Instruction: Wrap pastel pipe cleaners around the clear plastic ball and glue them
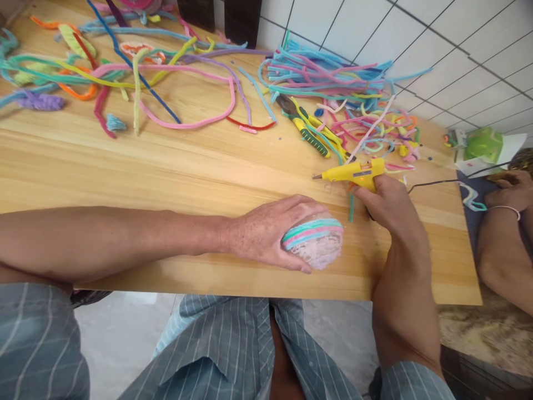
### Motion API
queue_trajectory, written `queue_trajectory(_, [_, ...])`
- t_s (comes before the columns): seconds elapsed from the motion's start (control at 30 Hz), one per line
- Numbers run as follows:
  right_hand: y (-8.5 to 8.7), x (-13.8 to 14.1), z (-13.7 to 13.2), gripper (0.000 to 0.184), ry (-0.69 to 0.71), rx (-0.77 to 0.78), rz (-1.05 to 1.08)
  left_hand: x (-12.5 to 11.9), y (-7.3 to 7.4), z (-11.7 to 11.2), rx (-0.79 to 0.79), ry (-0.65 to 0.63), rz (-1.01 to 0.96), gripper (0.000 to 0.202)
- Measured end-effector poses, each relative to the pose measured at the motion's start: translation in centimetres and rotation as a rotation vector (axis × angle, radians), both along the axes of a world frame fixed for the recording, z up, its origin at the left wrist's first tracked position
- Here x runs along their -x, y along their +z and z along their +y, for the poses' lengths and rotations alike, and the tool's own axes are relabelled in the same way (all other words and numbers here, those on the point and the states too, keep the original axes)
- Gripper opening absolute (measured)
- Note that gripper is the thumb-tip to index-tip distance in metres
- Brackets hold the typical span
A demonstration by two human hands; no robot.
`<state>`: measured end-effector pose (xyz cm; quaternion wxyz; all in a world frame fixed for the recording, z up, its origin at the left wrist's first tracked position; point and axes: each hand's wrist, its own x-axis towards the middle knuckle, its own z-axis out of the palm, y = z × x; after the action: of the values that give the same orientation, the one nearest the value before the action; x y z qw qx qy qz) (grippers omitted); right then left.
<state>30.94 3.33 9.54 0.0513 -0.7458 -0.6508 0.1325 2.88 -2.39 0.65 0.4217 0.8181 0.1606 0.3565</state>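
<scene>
My left hand point(270, 230) is wrapped round a pale ball point(317, 244) banded with teal and pink pipe cleaners, resting near the front edge of the wooden table point(166, 166). Just to its right, my right hand point(385, 203) grips a yellow glue gun point(353, 173) whose nozzle points left, a little above and behind the ball. The gun's black cord point(433, 183) trails off to the right.
Loose pipe cleaners point(333, 83) in many colours cover the back of the table. Yellow-handled pliers point(306, 130) lie among them. At the far right another person's hand point(506, 191) with a bracelet rests near a green and white object point(485, 145).
</scene>
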Motion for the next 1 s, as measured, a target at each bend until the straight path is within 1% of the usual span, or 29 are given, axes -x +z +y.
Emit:
queue_trajectory(0.13, [-0.5, -0.3, 0.2, 0.021, 0.013, 0.007, -0.022, 0.0, 0.0, 0.0, 0.013, 0.001, 0.016, 0.095])
queue_trajectory(0.3, [-1.5, -1.0, 0.5, 0.022, 0.043, -0.041, -0.064, 0.0, 0.1, 0.1, 0.030, 0.004, 0.029, 0.098])
queue_trajectory(0.43, [-2.0, -1.5, 0.6, 0.032, 0.077, -0.083, -0.045, -0.1, 0.0, 0.1, 0.000, 0.003, 0.016, 0.096])
queue_trajectory(0.57, [-1.9, -1.7, 0.5, 0.041, 0.082, -0.108, -0.014, -0.1, -0.2, 0.0, -0.011, 0.010, 0.008, 0.096])
queue_trajectory(0.67, [-1.9, -1.7, 0.4, 0.036, 0.075, -0.120, -0.011, 0.0, -0.3, 0.0, -0.016, 0.012, -0.001, 0.097])
queue_trajectory(0.8, [-2.4, -1.6, 0.4, 0.027, 0.118, -0.128, -0.060, 0.0, -0.2, 0.0, -0.030, 0.005, -0.008, 0.095])
queue_trajectory(0.9, [-2.4, -1.7, 0.4, 0.025, 0.152, -0.142, -0.072, 0.0, -0.1, 0.1, -0.045, 0.003, -0.012, 0.093])
queue_trajectory(1.0, [-2.2, -1.9, 0.4, 0.023, 0.149, -0.141, -0.070, 0.1, -0.1, 0.1, -0.047, 0.005, -0.013, 0.095])
